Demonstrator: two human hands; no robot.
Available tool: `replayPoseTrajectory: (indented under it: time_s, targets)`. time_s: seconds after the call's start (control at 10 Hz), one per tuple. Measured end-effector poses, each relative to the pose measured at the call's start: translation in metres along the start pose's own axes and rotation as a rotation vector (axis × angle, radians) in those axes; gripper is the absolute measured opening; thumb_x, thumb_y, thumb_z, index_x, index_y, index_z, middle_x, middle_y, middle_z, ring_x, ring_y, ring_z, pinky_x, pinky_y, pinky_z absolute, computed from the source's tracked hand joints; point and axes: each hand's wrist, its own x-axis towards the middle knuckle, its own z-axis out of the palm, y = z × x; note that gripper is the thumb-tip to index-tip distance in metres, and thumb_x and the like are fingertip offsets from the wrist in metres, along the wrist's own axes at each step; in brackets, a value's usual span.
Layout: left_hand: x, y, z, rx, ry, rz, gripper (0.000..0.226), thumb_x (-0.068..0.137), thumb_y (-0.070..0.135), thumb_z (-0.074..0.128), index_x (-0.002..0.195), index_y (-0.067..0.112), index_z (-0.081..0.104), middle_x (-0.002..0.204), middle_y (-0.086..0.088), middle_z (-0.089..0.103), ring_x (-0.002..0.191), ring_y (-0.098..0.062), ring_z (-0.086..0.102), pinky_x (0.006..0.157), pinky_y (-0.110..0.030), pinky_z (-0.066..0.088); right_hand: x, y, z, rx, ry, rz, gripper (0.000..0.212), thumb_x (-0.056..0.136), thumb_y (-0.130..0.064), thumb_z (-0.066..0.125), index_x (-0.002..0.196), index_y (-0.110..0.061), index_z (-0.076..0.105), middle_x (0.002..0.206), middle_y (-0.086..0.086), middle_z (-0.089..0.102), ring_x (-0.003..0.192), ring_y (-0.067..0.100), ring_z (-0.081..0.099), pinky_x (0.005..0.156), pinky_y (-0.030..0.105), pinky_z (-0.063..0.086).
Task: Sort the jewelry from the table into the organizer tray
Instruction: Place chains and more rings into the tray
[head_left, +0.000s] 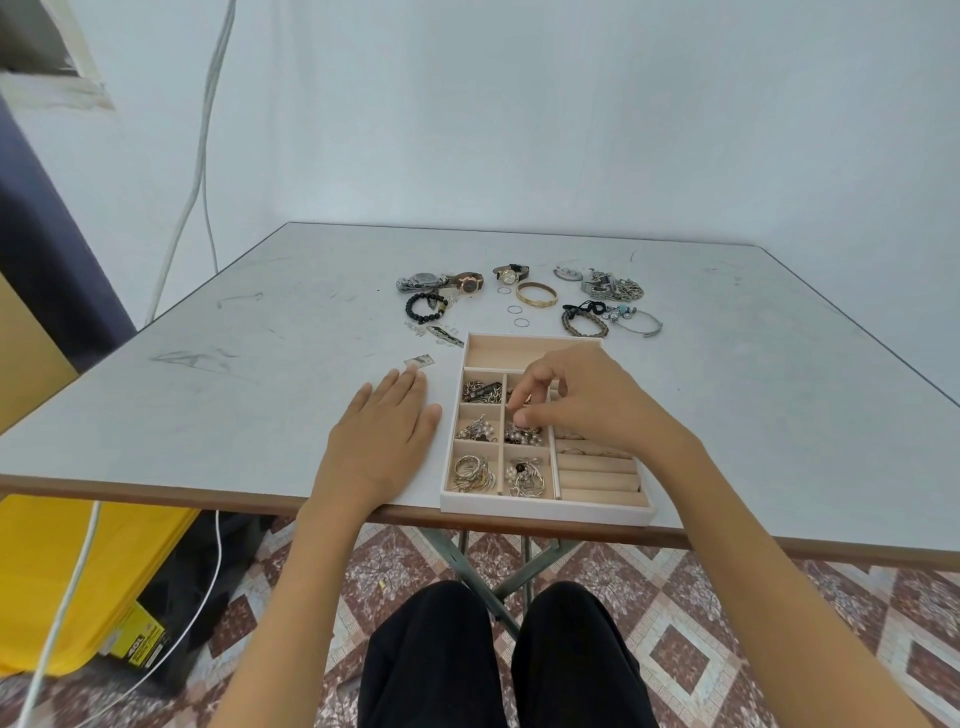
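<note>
Jewelry (474, 473) fills the six small compartments on the left side of the tray (545, 512), which sits at the near edge of the table (260, 395). The left hand (382, 431) lies flat on the table just beside the tray, fingers straight, holding nothing. The right hand (582, 400) hovers over the middle compartments with fingers curled and thumb toward forefinger; whether it pinches a piece I cannot tell. Just past the left fingertips (413, 371) lies a small metal tag (420, 362). Farther back, loose on the table: three thin rings (514, 309), a black bead bracelet (411, 306), a gold bangle (535, 304), watches (470, 283), a braided bracelet (584, 333) and a heap of chains (610, 287).
</note>
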Motion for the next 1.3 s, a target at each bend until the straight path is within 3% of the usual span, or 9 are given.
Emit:
replayPoseTrajectory:
  time_s: [0.3, 0.4, 0.7, 0.9, 1.1, 1.2, 1.3]
  targets:
    - [0.0, 0.0, -0.001, 0.005, -0.004, -0.002, 0.056, 0.102, 0.04, 0.014, 0.153, 0.016, 0.009, 0.16, 0.004, 0.003, 0.147, -0.01, 0.001, 0.119, -0.03, 0.0, -0.005, -0.006, -0.003, -0.254, -0.052, 0.044, 0.011, 0.075, -0.037, 0.076, 0.086, -0.034, 0.076, 0.082, -0.013, 0.065, 0.09, 0.006, 0.055, 0.072, 0.029, 0.045]
    - [0.0, 0.001, -0.001, 0.004, -0.002, 0.001, 0.056, 0.102, 0.039, 0.015, 0.153, 0.015, 0.01, 0.16, 0.004, 0.004, 0.147, -0.01, 0.002, 0.119, -0.03, 0.0, -0.004, -0.012, -0.003, -0.296, -0.008, 0.003, 0.009, 0.08, -0.036, 0.072, 0.088, -0.034, 0.075, 0.087, -0.013, 0.062, 0.092, 0.007, 0.052, 0.069, 0.027, 0.042]
    - [0.001, 0.0, 0.0, 0.004, -0.001, -0.004, 0.056, 0.102, 0.04, 0.015, 0.153, 0.016, 0.011, 0.16, 0.004, 0.005, 0.147, -0.01, 0.003, 0.118, -0.03, 0.0, 0.007, -0.032, 0.019, -0.375, 0.034, -0.104, 0.011, 0.085, -0.032, 0.066, 0.09, -0.035, 0.075, 0.068, -0.016, 0.043, 0.078, 0.008, 0.048, 0.053, 0.019, 0.025]
    - [0.001, -0.001, 0.001, -0.004, 0.011, 0.002, 0.056, 0.102, 0.04, 0.016, 0.152, 0.016, 0.013, 0.16, 0.004, 0.006, 0.147, -0.01, 0.004, 0.119, -0.03, 0.001, 0.009, -0.037, 0.024, -0.458, 0.065, -0.124, 0.009, 0.085, -0.029, 0.065, 0.088, -0.027, 0.073, 0.077, -0.013, 0.049, 0.079, 0.011, 0.052, 0.059, 0.026, 0.031]
    - [0.0, 0.0, -0.001, -0.014, 0.005, 0.002, 0.056, 0.102, 0.041, 0.015, 0.153, 0.017, 0.012, 0.16, 0.005, 0.005, 0.147, -0.009, 0.003, 0.119, -0.029, 0.0, 0.005, -0.028, 0.016, -0.289, 0.082, -0.084, 0.008, 0.082, -0.032, 0.067, 0.086, -0.031, 0.073, 0.076, -0.012, 0.056, 0.08, 0.008, 0.053, 0.064, 0.027, 0.039]
    - [0.0, -0.001, 0.0, -0.015, 0.005, 0.002, 0.056, 0.102, 0.04, 0.015, 0.153, 0.017, 0.012, 0.16, 0.005, 0.006, 0.147, -0.009, 0.003, 0.119, -0.03, 0.001, 0.003, -0.014, 0.001, -0.023, 0.113, -0.039, 0.005, 0.08, -0.031, 0.069, 0.083, -0.03, 0.074, 0.075, -0.011, 0.063, 0.069, 0.001, 0.051, 0.069, 0.029, 0.045]
    - [0.0, -0.001, 0.0, -0.017, 0.014, 0.006, 0.055, 0.102, 0.04, 0.016, 0.153, 0.017, 0.012, 0.16, 0.005, 0.006, 0.147, -0.009, 0.003, 0.118, -0.029, 0.0, 0.006, 0.009, -0.014, 0.097, 0.158, -0.007, 0.006, 0.079, -0.033, 0.071, 0.08, -0.028, 0.074, 0.071, -0.009, 0.064, 0.058, -0.002, 0.047, 0.067, 0.029, 0.045]
